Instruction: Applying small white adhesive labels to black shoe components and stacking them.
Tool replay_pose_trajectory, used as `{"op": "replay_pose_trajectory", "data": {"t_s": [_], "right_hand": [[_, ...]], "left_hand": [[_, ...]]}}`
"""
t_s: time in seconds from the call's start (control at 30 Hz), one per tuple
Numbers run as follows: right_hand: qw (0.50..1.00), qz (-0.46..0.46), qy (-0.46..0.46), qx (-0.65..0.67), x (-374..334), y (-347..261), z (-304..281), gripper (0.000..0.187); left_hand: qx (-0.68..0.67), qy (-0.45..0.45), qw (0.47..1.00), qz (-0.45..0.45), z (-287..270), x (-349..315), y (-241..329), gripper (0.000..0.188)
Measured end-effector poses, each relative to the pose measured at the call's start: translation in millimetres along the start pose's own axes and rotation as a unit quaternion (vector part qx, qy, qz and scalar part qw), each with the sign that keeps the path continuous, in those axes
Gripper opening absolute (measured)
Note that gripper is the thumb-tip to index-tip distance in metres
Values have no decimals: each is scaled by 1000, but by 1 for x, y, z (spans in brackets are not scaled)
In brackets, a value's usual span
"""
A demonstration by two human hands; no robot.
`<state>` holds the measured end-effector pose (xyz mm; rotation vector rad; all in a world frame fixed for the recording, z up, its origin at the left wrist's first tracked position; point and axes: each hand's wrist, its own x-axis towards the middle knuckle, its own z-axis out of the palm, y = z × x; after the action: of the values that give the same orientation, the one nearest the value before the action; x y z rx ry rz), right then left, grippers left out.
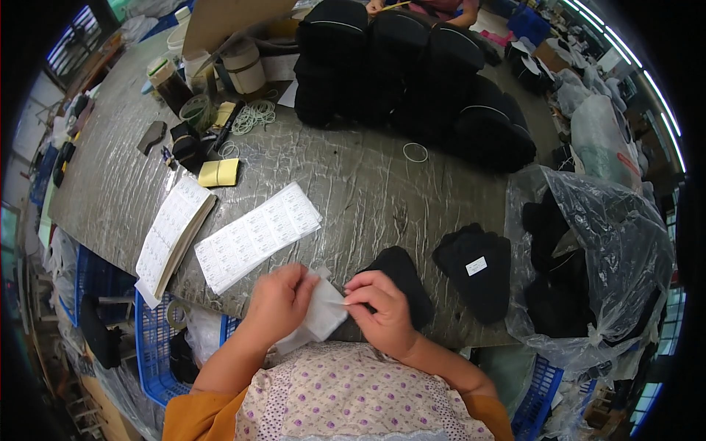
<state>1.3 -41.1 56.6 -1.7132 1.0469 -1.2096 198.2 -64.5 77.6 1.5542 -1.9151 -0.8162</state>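
Close to my body at the table's front edge, a thin, whitish, partly see-through sheet (323, 312) is stretched between my hands. My left hand (279, 303) has it pinched between thumb and fingers along its left side. With thumb and fingertips, my right hand (382, 312) grips its right edge; whether a small label is between those fingertips, I cannot tell. Just beyond the right hand lies a black fabric piece (406, 275), partly covered by that hand. Farther right is another black fabric piece (474, 287) with a small white label (476, 266) on it.
Printed label sheets (257, 237) and a thicker label stack (173, 235) lie at left. Black bundles (397, 66) are piled at the back. An open clear plastic bag (603, 220) with black pieces stands right. Jars (168, 84) and yellow pads (218, 173) sit back left.
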Motion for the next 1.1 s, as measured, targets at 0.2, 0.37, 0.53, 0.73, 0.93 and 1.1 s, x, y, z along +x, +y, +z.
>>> {"op": "replay_pose_trajectory", "data": {"t_s": [0.2, 0.37, 0.53, 0.73, 0.93, 1.1], "right_hand": [[957, 117, 209, 162, -4, 26, -55, 10], [933, 221, 211, 189, -33, 46, -49, 12], [933, 178, 261, 172, -32, 38, -47, 5], [946, 271, 148, 97, -25, 29, -49, 3], [951, 295, 78, 38, -17, 31, -44, 4], [954, 290, 72, 15, -15, 32, -42, 5]], "left_hand": [[10, -277, 917, 287, 2, 2, 0, 15], [92, -264, 907, 315, 30, 6, 5, 15], [106, -247, 902, 337, 35, -2, 8, 15], [114, -234, 896, 361, 42, -6, 9, 16], [101, -239, 899, 353, 44, -6, 6, 17], [95, -241, 899, 352, 43, -6, 6, 18]]}}
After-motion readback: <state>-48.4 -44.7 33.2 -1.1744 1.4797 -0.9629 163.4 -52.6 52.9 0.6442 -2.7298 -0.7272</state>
